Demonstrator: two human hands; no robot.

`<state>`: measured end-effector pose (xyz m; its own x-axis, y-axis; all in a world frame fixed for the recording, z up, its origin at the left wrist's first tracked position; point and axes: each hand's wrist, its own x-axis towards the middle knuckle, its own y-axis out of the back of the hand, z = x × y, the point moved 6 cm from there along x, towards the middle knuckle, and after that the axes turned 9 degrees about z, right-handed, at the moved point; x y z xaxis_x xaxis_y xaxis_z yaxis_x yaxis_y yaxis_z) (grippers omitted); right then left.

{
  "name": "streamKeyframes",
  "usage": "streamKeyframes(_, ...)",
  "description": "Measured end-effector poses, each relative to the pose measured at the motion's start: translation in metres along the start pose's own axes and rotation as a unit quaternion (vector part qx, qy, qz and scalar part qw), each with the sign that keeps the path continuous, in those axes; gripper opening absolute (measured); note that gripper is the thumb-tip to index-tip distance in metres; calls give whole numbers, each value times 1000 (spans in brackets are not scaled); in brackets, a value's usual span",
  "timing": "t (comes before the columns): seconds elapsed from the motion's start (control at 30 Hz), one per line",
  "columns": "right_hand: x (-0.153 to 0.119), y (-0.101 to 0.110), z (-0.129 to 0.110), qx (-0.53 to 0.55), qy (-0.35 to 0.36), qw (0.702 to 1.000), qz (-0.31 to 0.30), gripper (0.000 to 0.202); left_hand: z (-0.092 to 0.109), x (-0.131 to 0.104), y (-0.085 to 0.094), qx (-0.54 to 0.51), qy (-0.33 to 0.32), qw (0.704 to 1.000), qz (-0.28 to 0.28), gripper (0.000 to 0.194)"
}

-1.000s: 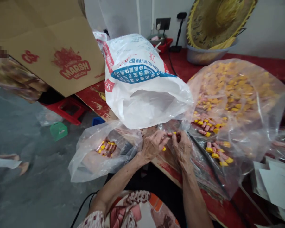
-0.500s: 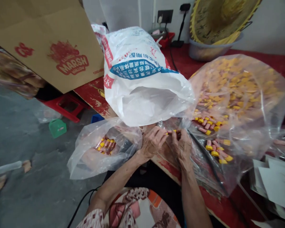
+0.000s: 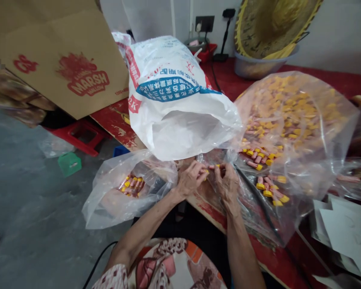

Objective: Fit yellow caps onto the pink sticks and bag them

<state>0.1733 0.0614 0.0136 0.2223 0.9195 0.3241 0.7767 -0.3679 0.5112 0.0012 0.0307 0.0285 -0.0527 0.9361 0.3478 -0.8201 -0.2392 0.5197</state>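
My left hand (image 3: 191, 180) and my right hand (image 3: 227, 182) meet at the table's near edge, fingertips together on a small pink piece with a yellow cap (image 3: 213, 166). Both hands pinch it, just below the mouth of a white printed sack (image 3: 176, 104). To the right lies a large clear plastic bag (image 3: 295, 132) full of several pink and yellow pieces, some spilling toward my right hand. Left of my left hand hangs a smaller clear bag (image 3: 129, 188) holding a few of the same pieces.
A Marsh Mallow cardboard box (image 3: 69, 68) leans at the back left above a red stool (image 3: 82, 134). A green block (image 3: 68, 163) sits on the grey floor. A straw hat (image 3: 273, 24) covers a basin at the back. White papers (image 3: 345, 228) lie at the right.
My hands stay together on the small piece, with only slight finger movement. The view has shifted a little, and another person's feet at the far left have moved almost out of sight.
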Motion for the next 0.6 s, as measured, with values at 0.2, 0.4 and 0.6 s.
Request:
streamKeyframes(0.2, 0, 1, -1, -11, 7, 1000, -2, 64, 5, 3, 23, 18, -36, 998, 39, 5)
streamKeyframes(0.4, -2, 2, -6, -29, -5, 999, -16, 73, -7, -3, 28, 176, -38, 983, 31, 6)
streamKeyframes(0.6, 2, 3, 12, -30, -46, 996, -75, 56, -3, 8, -7, 287, -86, 952, -56, 5)
